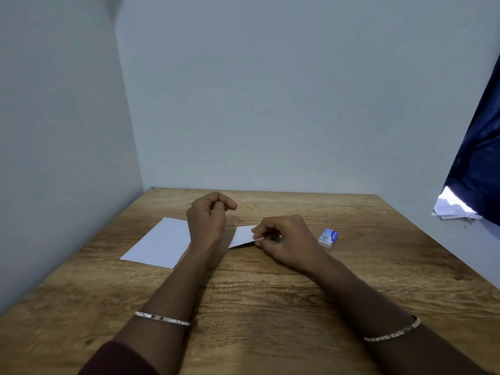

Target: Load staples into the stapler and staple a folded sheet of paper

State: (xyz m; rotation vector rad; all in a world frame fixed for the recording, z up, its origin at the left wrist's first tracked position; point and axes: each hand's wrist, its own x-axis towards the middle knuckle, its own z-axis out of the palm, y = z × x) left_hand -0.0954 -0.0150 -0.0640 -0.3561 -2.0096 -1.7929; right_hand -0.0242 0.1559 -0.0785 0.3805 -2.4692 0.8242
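Observation:
A small folded piece of white paper lies at a slant at the middle of the wooden table, its right end lifted. My right hand pinches that right end with curled fingers. A small dark object shows between those fingers; it may be the stapler, but most of it is hidden. My left hand hovers above the table just left of the paper, fingers curled toward the thumb with nothing visible in them. A small blue-and-white staple box sits to the right of my right hand.
A flat white sheet lies on the table's left side, near the left wall. The table fits into a corner between two pale walls. A dark blue cloth and some white papers are beyond the table's right edge.

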